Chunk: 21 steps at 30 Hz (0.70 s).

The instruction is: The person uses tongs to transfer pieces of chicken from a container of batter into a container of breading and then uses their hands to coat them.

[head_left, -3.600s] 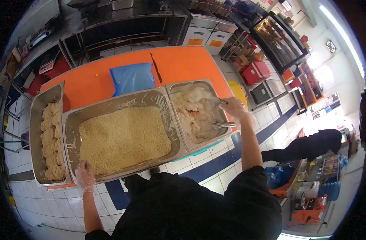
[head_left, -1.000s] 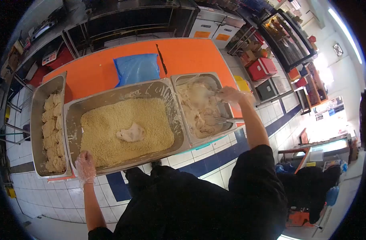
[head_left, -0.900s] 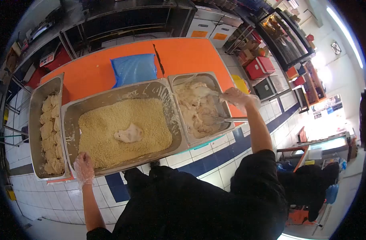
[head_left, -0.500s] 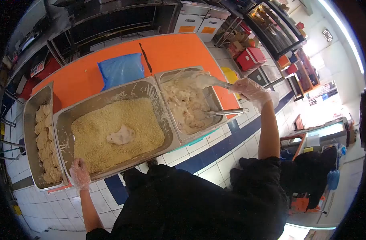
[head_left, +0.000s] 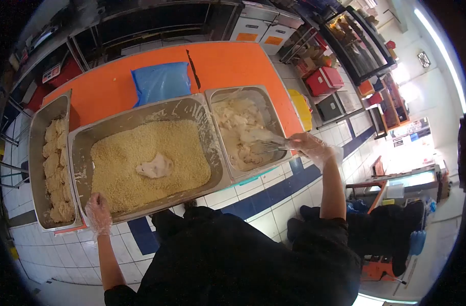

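Observation:
My gloved left hand (head_left: 98, 211) is closed over the near left corner of the large metal pan (head_left: 221, 173). Pale crumbs (head_left: 123, 153) fill that pan, with one whitish raw piece (head_left: 155, 166) lying on them. Over the right edge of the batter pan (head_left: 275, 111), my gloved right hand (head_left: 312, 147) is closed round a batter-smeared thing, too blurred to name. A whisk (head_left: 266, 147) rests in the batter, its handle hidden by that hand. Several coated pieces (head_left: 53, 166) lie in a long metal pan (head_left: 37, 153) at the left.
A blue plastic bag (head_left: 161, 83) lies behind the pans on the orange table (head_left: 228, 61). Beyond the table's right side are a yellow container (head_left: 300, 109) and a red cooler (head_left: 324, 80). At the lower right sits a dark-clothed shape (head_left: 380, 229), not clearly made out.
My right hand has come down and nearer to the whisk, bringing the smeared thing low over the batter pan. My left hand remains at the large pan's corner. The view has shifted slightly.

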Each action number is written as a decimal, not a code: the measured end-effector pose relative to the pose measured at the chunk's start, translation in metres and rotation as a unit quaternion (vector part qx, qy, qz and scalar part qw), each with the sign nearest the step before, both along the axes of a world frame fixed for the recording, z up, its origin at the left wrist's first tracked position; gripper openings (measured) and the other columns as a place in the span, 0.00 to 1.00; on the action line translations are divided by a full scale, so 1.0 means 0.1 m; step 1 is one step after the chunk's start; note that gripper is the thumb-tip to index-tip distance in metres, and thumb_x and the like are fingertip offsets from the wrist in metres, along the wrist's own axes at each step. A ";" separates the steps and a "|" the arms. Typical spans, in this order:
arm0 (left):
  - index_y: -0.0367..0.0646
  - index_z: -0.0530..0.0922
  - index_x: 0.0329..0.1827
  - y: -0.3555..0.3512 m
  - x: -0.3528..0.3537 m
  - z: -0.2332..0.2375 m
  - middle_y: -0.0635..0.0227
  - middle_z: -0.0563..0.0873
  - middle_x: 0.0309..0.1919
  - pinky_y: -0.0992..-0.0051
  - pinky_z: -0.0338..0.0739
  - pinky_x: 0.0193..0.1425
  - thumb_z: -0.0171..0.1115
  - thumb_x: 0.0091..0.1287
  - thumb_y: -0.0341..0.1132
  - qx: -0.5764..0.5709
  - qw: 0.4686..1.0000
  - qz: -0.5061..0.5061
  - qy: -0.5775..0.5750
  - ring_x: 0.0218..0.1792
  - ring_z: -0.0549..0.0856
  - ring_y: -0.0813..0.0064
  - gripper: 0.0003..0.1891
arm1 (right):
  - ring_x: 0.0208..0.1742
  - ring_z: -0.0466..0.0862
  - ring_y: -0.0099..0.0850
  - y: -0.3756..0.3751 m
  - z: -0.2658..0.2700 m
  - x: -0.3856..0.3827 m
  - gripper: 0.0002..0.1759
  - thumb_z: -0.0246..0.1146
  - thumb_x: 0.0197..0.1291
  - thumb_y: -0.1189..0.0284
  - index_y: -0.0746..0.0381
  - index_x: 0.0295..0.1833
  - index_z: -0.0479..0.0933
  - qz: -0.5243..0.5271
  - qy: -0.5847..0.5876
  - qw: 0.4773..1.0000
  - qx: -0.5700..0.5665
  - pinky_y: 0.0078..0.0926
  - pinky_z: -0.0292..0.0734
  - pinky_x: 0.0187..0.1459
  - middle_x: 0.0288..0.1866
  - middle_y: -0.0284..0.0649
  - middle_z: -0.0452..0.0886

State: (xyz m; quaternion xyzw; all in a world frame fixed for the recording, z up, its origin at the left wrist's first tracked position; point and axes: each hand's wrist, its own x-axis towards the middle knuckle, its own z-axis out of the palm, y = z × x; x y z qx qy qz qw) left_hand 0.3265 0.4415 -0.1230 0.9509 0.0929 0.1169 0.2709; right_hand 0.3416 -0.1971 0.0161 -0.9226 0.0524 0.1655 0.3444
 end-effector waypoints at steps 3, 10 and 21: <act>0.35 0.76 0.33 -0.01 0.00 0.03 0.49 0.80 0.26 0.62 0.71 0.33 0.55 0.64 0.31 -0.004 1.000 0.018 0.019 0.28 0.81 0.53 0.07 | 0.22 0.71 0.18 0.11 0.39 0.06 0.19 0.60 0.64 0.56 0.61 0.44 0.83 -0.001 0.016 0.994 -0.108 0.20 0.66 0.24 0.22 0.30 0.74; 0.34 0.76 0.35 0.00 0.00 -0.03 0.49 0.81 0.26 0.62 0.72 0.33 0.56 0.65 0.31 0.023 0.999 -0.008 -0.035 0.28 0.81 0.52 0.07 | 0.33 0.82 0.45 0.53 0.81 0.05 0.14 0.58 0.65 0.61 0.60 0.42 0.80 0.085 -0.175 0.916 -0.352 0.38 0.75 0.32 0.31 0.46 0.81; 0.34 0.75 0.34 0.04 -0.04 -0.01 0.49 0.80 0.25 0.59 0.71 0.33 0.55 0.65 0.31 0.079 0.996 -0.037 -0.010 0.28 0.80 0.50 0.08 | 0.47 0.82 0.49 0.88 -0.10 0.08 0.17 0.57 0.63 0.62 0.59 0.53 0.78 -0.030 -0.099 0.969 -0.223 0.42 0.77 0.48 0.43 0.50 0.83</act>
